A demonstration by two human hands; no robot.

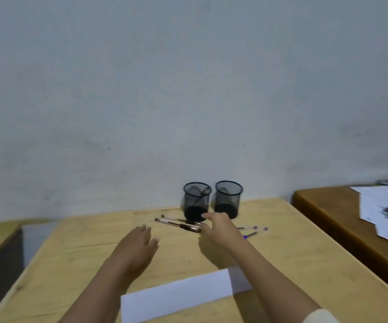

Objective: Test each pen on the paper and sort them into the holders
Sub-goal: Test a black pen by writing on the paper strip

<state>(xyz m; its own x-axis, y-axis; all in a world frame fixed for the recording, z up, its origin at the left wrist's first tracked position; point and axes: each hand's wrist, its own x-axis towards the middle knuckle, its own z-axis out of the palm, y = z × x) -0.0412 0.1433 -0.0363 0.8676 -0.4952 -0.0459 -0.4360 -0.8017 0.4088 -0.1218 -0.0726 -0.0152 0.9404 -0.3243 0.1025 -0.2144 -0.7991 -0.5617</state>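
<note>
The right hand (218, 229) hides part of the pens (179, 223) (paper (176, 297) cut off below).

no readable text, labels or numbers anywhere

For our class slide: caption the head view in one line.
The right hand reaches for pens before two mesh holders; left hand open.

Wood, wire mesh, paper and plastic.
The table (281, 264) is pale matt wood with visible grain. The holders (197, 201) are black metal mesh, the paper (176, 297) is smooth matt white, and the pens (179, 223) look plastic. The side table (328, 206) is darker, slightly glossy wood.
</note>
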